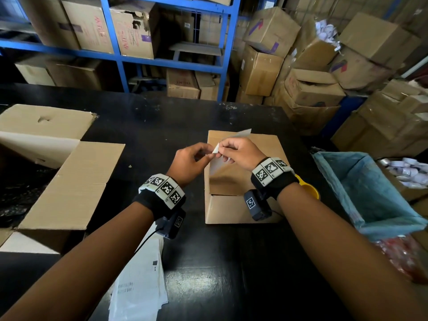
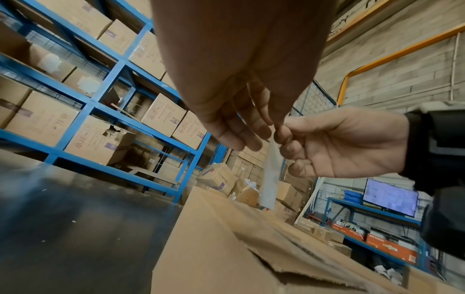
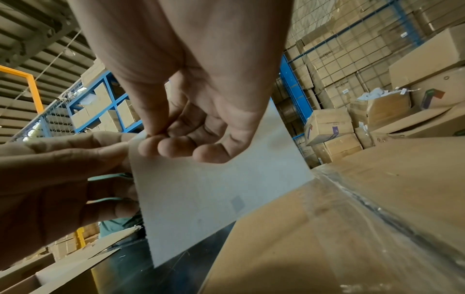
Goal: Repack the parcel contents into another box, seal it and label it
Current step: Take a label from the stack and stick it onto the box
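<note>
Head view: label sheet (image 1: 231, 147) held above the taped box (image 1: 240, 181) at table centre, both hands pinching its near corner. Left hand (image 1: 190, 162) at 9 o'clock of the sheet, right hand (image 1: 240, 151) over it. Open empty box (image 1: 58, 177) at 9 o'clock, lined bin (image 1: 370, 193) at 3, loose papers (image 1: 141, 286) at 7.

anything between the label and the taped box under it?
Nothing. The label, pinched by both hands, hangs clear above the box; only air between them. Right wrist view shows the gap best.
</note>
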